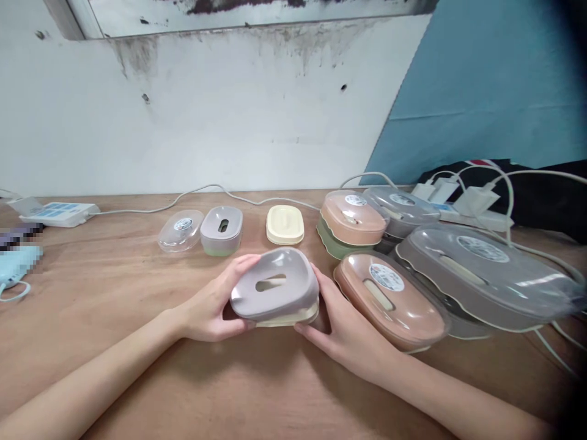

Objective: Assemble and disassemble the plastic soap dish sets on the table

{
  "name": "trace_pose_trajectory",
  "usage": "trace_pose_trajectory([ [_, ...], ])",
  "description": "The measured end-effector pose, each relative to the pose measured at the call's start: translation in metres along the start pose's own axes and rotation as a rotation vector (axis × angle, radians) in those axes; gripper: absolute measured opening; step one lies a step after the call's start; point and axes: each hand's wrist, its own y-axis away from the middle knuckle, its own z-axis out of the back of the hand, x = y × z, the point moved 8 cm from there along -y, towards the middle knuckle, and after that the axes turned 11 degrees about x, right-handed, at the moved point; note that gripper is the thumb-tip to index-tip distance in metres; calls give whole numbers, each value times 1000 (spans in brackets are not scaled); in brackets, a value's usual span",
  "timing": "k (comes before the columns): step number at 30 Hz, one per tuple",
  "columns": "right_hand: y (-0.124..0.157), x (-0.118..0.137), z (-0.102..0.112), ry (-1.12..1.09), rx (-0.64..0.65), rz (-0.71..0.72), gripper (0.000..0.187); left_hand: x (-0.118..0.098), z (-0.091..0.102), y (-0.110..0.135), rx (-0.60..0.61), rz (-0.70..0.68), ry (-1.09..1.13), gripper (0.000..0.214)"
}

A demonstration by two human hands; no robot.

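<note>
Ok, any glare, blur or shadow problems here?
Head view: bright reflections on the large gray lid, whose right end looks smeared; head view: soft shadows on the table below the left hand and right hand; head view: dark right-hand corners, pixelation over the pale-blue item.

from the head, one camera looks forward and down at the nearby tabletop (114,275).

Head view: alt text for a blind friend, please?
Left hand and right hand grip a slotted grey tray over a cream piece. Behind, on a wooden table, sit a clear lid, a grey container and another cream piece; lidded containers cluster right.
</note>
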Motion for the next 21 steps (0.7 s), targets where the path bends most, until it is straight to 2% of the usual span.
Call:
trace_pose_trajectory([
  [3,0,-3,-1,-84,23,-45,84,-1,-7,-4,78,42,-65,82],
  [7,4,-1,0,13,-9,-54,94,6,-12,-4,123,119,-106,73],
  [11,5,4,0,188,-27,-19,77,2,-11,-6,133,58,-108,60],
  [15,4,1,-5,214,38,-46,62,-2,-14,-8,185,61,-158,61],
  [18,4,-1,-8,199,88,-77,59,-4,-14,-10,175,53,-178,68],
  [21,5,-1,-8,205,81,-69,58,-3,-14,-9,136,41,-173,68],
])
